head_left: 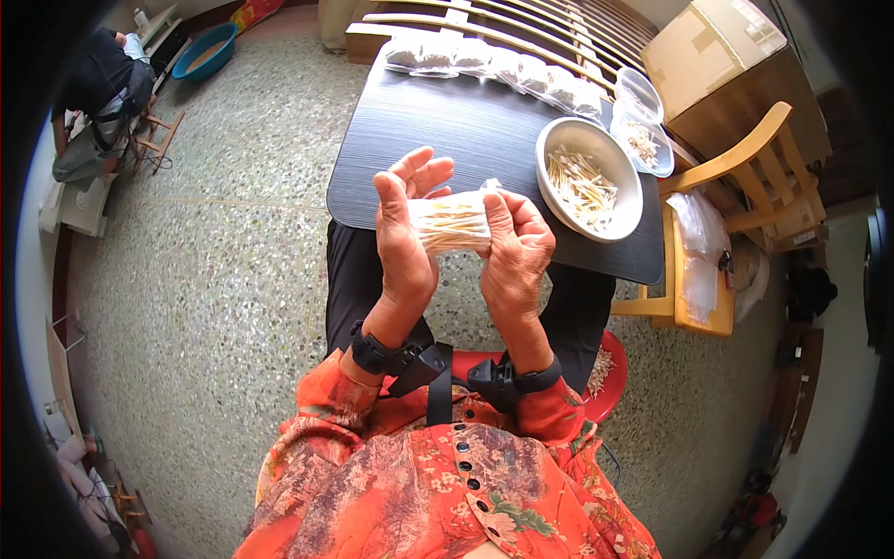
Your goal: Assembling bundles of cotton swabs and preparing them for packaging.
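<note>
A small clear bag of cotton swabs (449,224) is held up in front of me, just off the table's near edge, its sticks lying sideways. My right hand (518,244) pinches the bag's right end between thumb and fingers. Against the bag's left end rests the palm of my left hand (406,228), with its thumb up and fingers stretched out and apart. To the right of the hands, a white bowl (544,194) on the dark table (419,121) contains many loose swabs.
Several filled clear bags (494,63) line the table's far edge. Clear plastic tubs (663,160) sit past the bowl. A wooden chair (715,321) with plastic bags stands right, below a cardboard box (712,47). A red basin (610,396) is beside my leg. Another person (102,84) sits far left.
</note>
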A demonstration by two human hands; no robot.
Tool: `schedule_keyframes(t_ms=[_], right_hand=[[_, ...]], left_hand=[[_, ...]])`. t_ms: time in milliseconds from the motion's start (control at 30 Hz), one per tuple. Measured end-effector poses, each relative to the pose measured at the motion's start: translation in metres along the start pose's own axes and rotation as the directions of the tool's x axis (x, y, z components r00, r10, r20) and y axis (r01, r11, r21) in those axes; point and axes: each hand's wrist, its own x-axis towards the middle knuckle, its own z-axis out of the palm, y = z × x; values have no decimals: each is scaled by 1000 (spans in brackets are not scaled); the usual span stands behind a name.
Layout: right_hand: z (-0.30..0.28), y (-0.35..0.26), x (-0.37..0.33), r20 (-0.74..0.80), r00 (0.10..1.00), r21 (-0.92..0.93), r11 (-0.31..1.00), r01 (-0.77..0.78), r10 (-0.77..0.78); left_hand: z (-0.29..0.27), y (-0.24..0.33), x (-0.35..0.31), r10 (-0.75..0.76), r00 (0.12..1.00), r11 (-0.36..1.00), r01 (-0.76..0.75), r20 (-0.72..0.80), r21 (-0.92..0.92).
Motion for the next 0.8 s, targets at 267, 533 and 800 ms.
schedule_keyframes(t_ms=[267, 533, 800], right_hand=[[0, -14, 22, 128, 912, -488, 776, 399, -389], [1, -14, 49, 583, 678, -661, 223, 716, -447], [-3, -5, 48, 610, 703, -673, 229, 703, -366]], left_hand=[[-18, -11, 1, 35, 994, 997, -28, -101, 69], [-27, -7, -2, 85, 980, 995, -74, -178, 68], [-25, -6, -6, 23, 988, 992, -4, -153, 127]])
